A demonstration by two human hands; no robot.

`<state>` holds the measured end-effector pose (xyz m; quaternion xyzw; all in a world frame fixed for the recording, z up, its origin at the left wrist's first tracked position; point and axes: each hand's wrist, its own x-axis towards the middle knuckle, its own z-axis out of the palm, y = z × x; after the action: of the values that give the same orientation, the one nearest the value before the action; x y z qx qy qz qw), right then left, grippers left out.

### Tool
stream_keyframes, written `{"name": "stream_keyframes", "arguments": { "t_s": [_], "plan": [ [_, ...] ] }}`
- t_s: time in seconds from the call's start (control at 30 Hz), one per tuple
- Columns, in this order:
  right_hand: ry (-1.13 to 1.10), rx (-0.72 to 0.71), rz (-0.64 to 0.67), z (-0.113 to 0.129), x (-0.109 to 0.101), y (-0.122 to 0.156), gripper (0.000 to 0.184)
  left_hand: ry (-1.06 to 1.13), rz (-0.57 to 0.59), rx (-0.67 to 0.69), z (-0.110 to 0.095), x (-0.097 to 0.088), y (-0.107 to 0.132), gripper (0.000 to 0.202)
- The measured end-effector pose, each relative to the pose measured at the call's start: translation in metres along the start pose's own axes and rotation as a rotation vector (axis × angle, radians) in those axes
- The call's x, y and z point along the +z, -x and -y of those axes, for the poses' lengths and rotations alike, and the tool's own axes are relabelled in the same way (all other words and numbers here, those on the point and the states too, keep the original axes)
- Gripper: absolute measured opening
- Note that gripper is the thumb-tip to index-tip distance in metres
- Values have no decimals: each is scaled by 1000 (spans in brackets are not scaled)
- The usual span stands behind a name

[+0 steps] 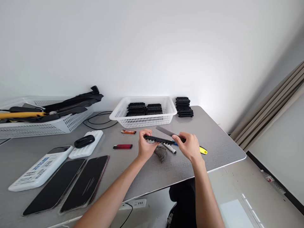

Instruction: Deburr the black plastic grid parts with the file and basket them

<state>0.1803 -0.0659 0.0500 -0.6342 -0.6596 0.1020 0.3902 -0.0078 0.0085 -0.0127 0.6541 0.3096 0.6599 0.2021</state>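
My left hand [146,146] is closed around one end of a black toothed plastic strip [158,139], held above the table and tilted slightly down to the right. My right hand [188,145] grips a flat grey file [166,130], whose blade points to the upper left, just above the strip. On the table under the hands lie a white marker [170,148] and a crumpled grey cloth [161,154]. A yellow handle [203,150] with a blue part shows behind my right hand, which hides its middle.
Black toothed pieces fill part of a white basket [146,121]; more stand in a stack [184,107]. Left are an orange lighter [128,131], a red lighter [123,146], phones [85,183], power banks [40,171], a mouse [84,141] and another basket [59,126]. The table's edge [228,163] runs close by.
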Motion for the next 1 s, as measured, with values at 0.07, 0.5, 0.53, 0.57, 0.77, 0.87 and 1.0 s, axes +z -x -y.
{"name": "stream_keyframes", "arguments": {
  "t_s": [0.07,0.5,0.53,0.57,0.77,0.87,1.0],
  "plan": [
    [38,-8,2,2,2,0,52,-13,-9,-4,0,0,1,49],
    [124,-27,25,7,7,2,48,-34,-35,26,-1,0,0,49],
    [114,-25,29,6,6,1,48,-31,-45,27,-2,0,-1,49],
    [104,-23,37,4,5,1,48,-28,-55,30,-2,0,-1,49],
    [87,-1,34,-7,-4,0,49,-15,-60,31,0,-3,-3,47],
    [83,-27,33,-5,-1,0,48,-23,-32,31,0,-3,-2,47],
    [109,-54,49,-5,3,-1,49,-4,-42,13,0,-4,-3,48]
  ]
}}
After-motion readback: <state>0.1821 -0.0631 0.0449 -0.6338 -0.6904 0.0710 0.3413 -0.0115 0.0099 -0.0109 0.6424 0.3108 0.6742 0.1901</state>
